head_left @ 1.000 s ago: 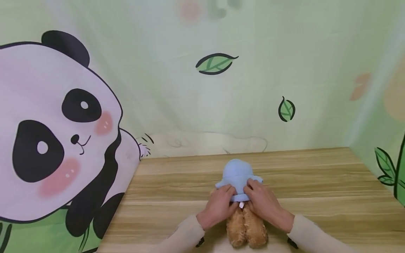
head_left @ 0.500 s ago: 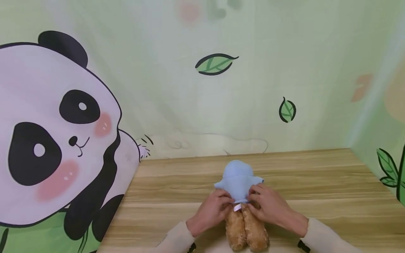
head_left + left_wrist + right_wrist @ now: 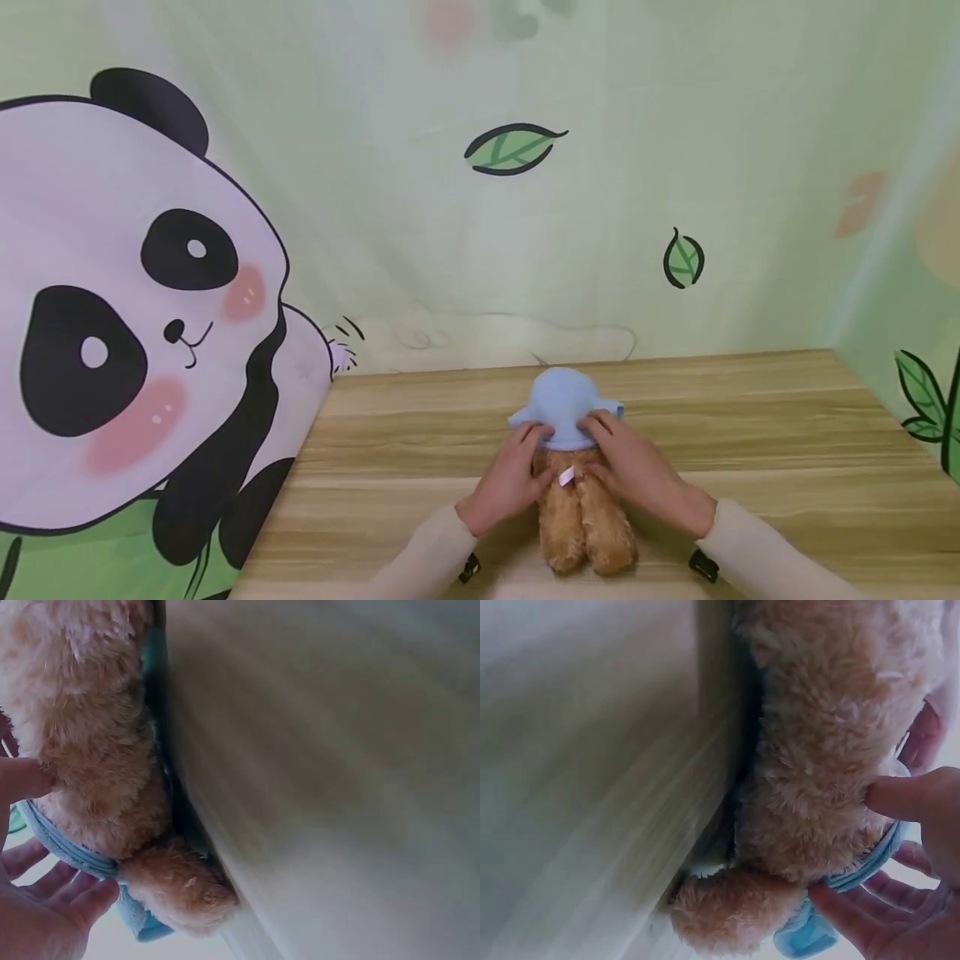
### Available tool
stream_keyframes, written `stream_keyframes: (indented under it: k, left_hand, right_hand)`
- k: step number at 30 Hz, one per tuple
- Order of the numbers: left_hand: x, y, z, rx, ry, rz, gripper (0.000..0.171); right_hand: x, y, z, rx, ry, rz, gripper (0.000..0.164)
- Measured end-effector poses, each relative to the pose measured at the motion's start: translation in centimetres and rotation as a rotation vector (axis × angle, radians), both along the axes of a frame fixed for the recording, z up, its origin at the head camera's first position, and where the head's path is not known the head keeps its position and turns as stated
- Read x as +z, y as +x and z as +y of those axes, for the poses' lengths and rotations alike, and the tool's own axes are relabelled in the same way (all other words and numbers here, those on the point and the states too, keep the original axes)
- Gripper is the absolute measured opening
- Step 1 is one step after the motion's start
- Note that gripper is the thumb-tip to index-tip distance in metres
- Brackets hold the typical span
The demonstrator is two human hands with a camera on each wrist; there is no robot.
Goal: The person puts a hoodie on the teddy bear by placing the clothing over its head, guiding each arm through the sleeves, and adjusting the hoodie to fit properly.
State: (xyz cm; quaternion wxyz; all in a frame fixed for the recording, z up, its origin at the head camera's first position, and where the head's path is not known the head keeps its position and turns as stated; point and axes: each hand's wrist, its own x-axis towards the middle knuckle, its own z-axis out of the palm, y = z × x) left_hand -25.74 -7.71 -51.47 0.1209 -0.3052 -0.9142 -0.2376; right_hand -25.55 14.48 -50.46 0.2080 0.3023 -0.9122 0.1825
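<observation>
A brown plush toy [image 3: 587, 521] lies on the wooden table, its legs toward me and a white tag [image 3: 566, 476] at its rear. A small light-blue toy shirt [image 3: 564, 402] covers its upper part, head hidden, with short sleeves sticking out both sides. My left hand [image 3: 513, 467] grips the shirt's hem from the left, thumb against the fur. My right hand [image 3: 637, 471] grips the hem on the right in the same way. Both wrist views show fingers outside the bunched blue hem [image 3: 75, 851] and the thumb on the plush body; a furry arm [image 3: 735, 911] pokes out below the hem.
The wooden table [image 3: 405, 433] runs back to a pale green cloth backdrop [image 3: 375, 208] printed with leaves. A large printed panda [image 3: 97, 250] fills the left side. Dark straps [image 3: 703, 566] show under both wrists.
Both hands have moved away from me along the toy, and the shirt's hem has slid up with them. More brown fur and the white tag's surroundings now show below the hem.
</observation>
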Motion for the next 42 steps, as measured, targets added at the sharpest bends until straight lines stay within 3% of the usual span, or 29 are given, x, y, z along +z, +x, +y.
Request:
stream_keyframes:
  k: [4,8,11,17,21,24,27,31,37,42]
  left_hand:
    - [0.1,-1.4,0.3,-0.009,0.007,-0.067,0.049]
    - [0.0,-2.3,0.8,0.003,-0.004,-0.105,0.044]
    - [-0.2,-2.6,1.0,-0.002,-0.014,-0.052,0.034]
    - [-1.1,-2.4,1.4,-0.023,-0.081,0.162,0.020]
    - [-1.5,-2.2,1.7,0.004,-0.135,0.272,0.019]
    - [-1.6,-2.2,1.9,0.026,-0.180,0.315,0.020]
    - [-1.3,-2.1,2.1,0.045,-0.219,0.331,0.019]
    - [-0.9,-2.2,2.0,0.065,-0.232,0.283,0.018]
    - [-1.0,-2.1,1.9,0.060,-0.233,0.283,0.018]
    - [-1.2,-1.8,2.3,0.098,-0.313,0.317,0.018]
  right_hand:
    - [-0.3,-1.6,-0.2,-0.007,-0.024,-0.075,0.052]
    - [-0.4,-2.7,-0.4,0.010,-0.013,-0.081,0.043]
    - [-0.3,-3.2,-0.6,0.029,0.008,-0.054,0.037]
    - [-0.4,-2.8,-0.6,0.050,0.059,0.013,0.033]
    - [-1.0,-2.4,-0.5,0.051,0.083,0.048,0.032]
    - [-1.4,-2.2,-0.6,0.034,0.093,0.087,0.032]
    - [-1.6,-2.0,-0.6,-0.004,0.090,0.126,0.029]
    - [-1.2,-1.9,-0.6,-0.029,0.054,0.134,0.024]
    - [-0.9,-2.0,-0.5,0.028,0.088,0.121,0.030]
    - [-1.4,-1.5,-0.9,0.034,0.122,0.147,0.024]
